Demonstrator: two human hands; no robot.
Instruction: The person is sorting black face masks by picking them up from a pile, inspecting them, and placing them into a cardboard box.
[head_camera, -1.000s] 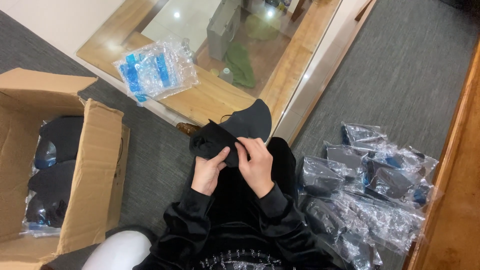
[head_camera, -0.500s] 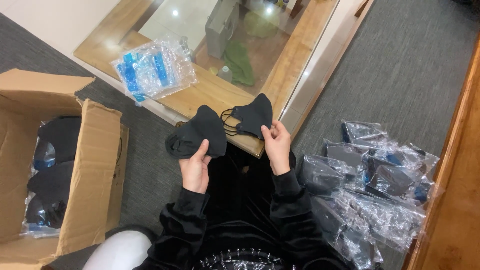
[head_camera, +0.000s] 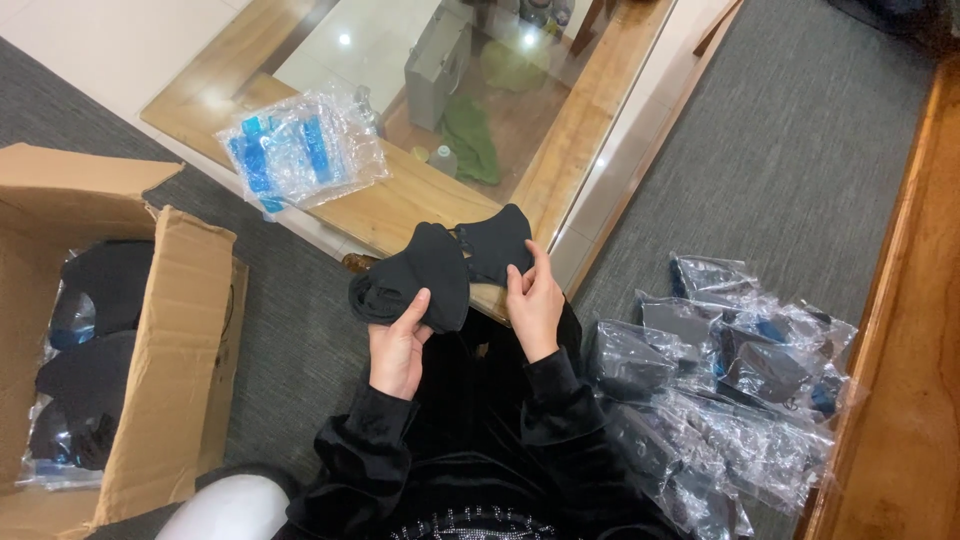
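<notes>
Left hand (head_camera: 398, 345) pinches black mask (head_camera: 425, 285), thumb on front. Right hand (head_camera: 535, 305) pinches second mask (head_camera: 495, 245), just beside first, both above desk (head_camera: 400, 205) edge. Bagged masks (head_camera: 730, 390) heaped on carpet at right. Open box (head_camera: 170, 340) at left. Empty bags (head_camera: 300, 150) on desk.

A: Where can a hand pass?

B: Left, over the grey carpet (head_camera: 300, 350) between the lap and the cardboard box (head_camera: 160, 400).

A: And right?

B: The heap of clear bagged packs (head_camera: 730, 390) blocks it. Ahead, the worktop (head_camera: 400, 205) edge stands close, with 1 bundle of empty bags (head_camera: 300, 150) on it.
</notes>
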